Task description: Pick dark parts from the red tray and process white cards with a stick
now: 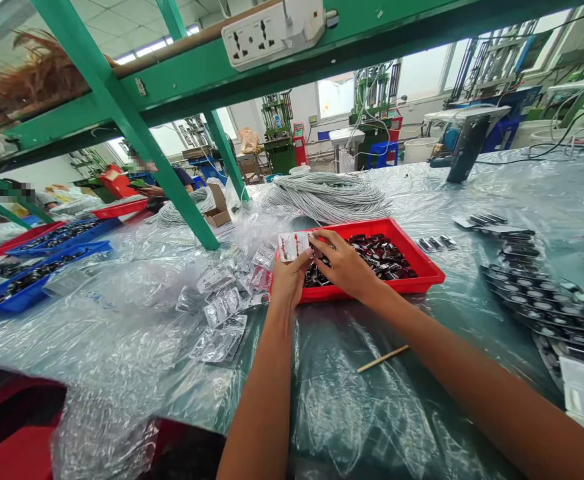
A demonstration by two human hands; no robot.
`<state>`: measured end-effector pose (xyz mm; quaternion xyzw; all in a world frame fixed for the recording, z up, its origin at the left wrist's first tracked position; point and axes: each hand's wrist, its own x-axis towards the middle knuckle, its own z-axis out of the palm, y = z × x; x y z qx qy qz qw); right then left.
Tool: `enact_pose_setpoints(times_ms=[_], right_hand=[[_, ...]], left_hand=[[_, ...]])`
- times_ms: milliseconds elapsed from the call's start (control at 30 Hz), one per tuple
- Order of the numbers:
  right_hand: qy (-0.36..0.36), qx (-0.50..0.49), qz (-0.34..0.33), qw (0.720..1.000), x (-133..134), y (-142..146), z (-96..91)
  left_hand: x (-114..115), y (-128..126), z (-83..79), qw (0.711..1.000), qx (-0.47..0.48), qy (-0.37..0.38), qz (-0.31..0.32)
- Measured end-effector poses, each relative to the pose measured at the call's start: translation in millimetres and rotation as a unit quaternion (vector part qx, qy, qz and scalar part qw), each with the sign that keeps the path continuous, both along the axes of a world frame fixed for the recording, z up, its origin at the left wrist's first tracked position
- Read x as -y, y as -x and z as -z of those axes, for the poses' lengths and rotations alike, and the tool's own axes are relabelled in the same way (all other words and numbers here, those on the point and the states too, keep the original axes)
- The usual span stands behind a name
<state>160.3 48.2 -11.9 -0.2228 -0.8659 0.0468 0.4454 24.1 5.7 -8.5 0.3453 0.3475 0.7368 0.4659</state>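
My left hand grips a small clear plastic bag with red print at the near left edge of a red tray. The tray holds several small black parts. My right hand reaches over the tray's near edge, fingers pinched at the bag's right side, seemingly on a black part. A heap of small clear bags, some filled, lies just left of the tray on the plastic-covered table.
A thin wooden stick lies near my right forearm. Rows of bagged parts run along the right. A grey cable coil sits behind the tray. Green shelf posts rise at left beside blue and red trays. People sit far left.
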Motion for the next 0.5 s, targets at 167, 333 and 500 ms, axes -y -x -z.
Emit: enact_pose_setpoints(times_ms=[167,333,500], right_hand=[[0.026,-0.069,-0.022,0.997,3,5,2.3],[0.108,-0.127,-0.029,0.986,5,4,0.2],[0.165,-0.117,0.036,0.979,7,2,-12.0]], left_hand=[[0,5,1.0,0.999,-0.028,-0.007,-0.039],[-2,13,1.2,0.994,-0.101,0.018,-0.033],[-8,24,2.0,0.975,-0.185,0.027,-0.123]])
